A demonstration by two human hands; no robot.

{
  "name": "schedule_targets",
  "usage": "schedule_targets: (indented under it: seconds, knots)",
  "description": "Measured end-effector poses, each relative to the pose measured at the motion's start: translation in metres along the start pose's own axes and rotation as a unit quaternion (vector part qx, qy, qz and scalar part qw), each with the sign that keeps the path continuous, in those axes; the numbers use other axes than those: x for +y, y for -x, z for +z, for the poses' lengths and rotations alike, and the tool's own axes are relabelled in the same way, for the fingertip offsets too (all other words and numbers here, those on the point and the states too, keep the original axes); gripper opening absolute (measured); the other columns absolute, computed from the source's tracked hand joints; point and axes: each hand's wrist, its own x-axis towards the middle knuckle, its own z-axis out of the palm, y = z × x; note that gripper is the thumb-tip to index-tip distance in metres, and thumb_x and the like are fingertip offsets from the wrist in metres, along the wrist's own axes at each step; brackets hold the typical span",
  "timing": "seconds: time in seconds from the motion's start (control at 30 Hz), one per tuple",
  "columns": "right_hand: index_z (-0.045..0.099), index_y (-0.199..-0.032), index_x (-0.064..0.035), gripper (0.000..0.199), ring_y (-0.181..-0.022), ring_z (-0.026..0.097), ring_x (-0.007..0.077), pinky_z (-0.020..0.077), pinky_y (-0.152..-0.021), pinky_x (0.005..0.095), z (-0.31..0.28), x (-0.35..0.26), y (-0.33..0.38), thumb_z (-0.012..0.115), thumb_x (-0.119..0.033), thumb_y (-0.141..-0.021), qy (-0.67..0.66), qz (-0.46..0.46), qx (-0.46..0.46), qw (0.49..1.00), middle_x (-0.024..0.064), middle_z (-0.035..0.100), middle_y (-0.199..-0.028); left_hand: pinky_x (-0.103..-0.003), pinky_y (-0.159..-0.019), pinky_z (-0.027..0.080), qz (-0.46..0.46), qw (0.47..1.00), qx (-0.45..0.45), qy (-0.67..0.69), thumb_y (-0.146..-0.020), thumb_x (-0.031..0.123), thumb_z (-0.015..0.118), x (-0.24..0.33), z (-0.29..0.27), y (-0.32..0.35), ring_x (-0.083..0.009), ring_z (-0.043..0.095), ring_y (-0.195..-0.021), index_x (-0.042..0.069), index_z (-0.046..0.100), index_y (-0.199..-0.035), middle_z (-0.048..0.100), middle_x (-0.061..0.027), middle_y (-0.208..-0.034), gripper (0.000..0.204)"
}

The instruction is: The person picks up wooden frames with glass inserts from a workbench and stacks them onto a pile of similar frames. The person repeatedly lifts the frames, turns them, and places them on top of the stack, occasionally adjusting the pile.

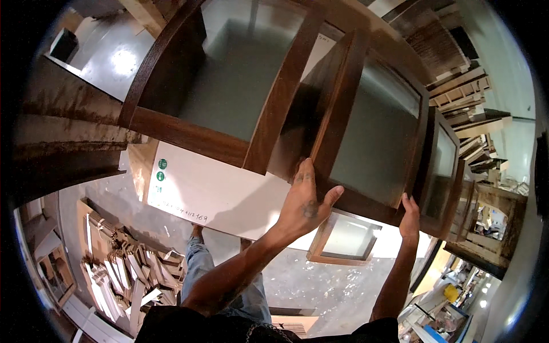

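Observation:
A dark brown wooden frame with a glass pane [374, 128] is tilted up between my hands. My left hand [309, 197] is at its lower left edge, fingers curling round the side and the thumb spread along the bottom rail. My right hand [410, 217] grips the lower right corner; some of its fingers are hidden behind the wood. Left of it lies a larger brown glazed frame [191, 134] on a white board [223, 203]. More dark glazed frames [440, 166] stand close on the right.
Under the board, a smaller glazed frame [345, 237] shows near the floor. Wood offcuts [123, 274] are heaped at lower left. Stacked timber pieces [466, 94] line the right wall. A dark wooden piece [74, 140] juts in from the left.

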Motion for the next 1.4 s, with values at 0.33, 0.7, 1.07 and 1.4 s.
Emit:
schedule_targets:
  seconds: [0.33, 0.7, 1.07, 1.4]
  knots:
    - [0.024, -0.143, -0.0004, 0.092, -0.135, 0.025, 0.037, 0.0179, -0.11, 0.0478, 0.002, -0.01, -0.001, 0.043, -0.067, -0.082, 0.026, -0.009, 0.003, 1.0, 0.022, 0.022, -0.148, -0.048, -0.103, 0.033, -0.034, 0.996, -0.016, 0.079, -0.086, 0.035, 0.062, 0.002, -0.002, -0.008, -0.0537, 0.034, -0.122, -0.024, 0.019, -0.128, 0.029, -0.0477, -0.127, 0.085]
    - [0.029, -0.142, -0.0041, 0.052, -0.125, 0.043, 0.0286, 0.0378, -0.102, 0.0391, 0.003, 0.126, -0.018, 0.047, -0.024, -0.097, -0.217, -0.07, -0.09, 0.969, 0.0193, 0.042, -0.135, -0.048, -0.106, 0.031, 0.009, 0.991, -0.13, 0.001, -0.09, 0.038, 0.054, -0.055, -0.017, 0.035, -0.0438, 0.032, -0.129, 0.01, 0.004, -0.147, 0.027, -0.0244, -0.144, 0.081]
    - [0.062, -0.101, 0.0011, 0.015, -0.078, 0.051, 0.011, 0.0415, -0.072, 0.0231, 0.063, 0.14, -0.003, 0.056, -0.008, -0.091, -0.216, -0.27, 0.132, 0.929, 0.0023, 0.059, -0.086, -0.036, -0.071, 0.056, 0.1, 0.992, 0.04, -0.069, -0.087, 0.006, 0.059, -0.088, 0.012, 0.032, -0.0314, 0.065, -0.095, 0.014, 0.022, -0.145, 0.051, -0.018, -0.129, 0.07]
    - [0.062, -0.108, 0.0044, 0.02, -0.089, 0.058, 0.0118, 0.0486, -0.084, 0.0265, 0.068, 0.166, -0.018, 0.053, -0.003, -0.092, -0.124, -0.259, 0.204, 0.936, 0.0058, 0.065, -0.094, -0.034, -0.073, 0.057, 0.224, 0.966, 0.063, -0.113, -0.078, -0.012, 0.057, -0.097, 0.007, 0.026, -0.035, 0.061, -0.102, 0.007, 0.028, -0.142, 0.041, -0.019, -0.137, 0.073]
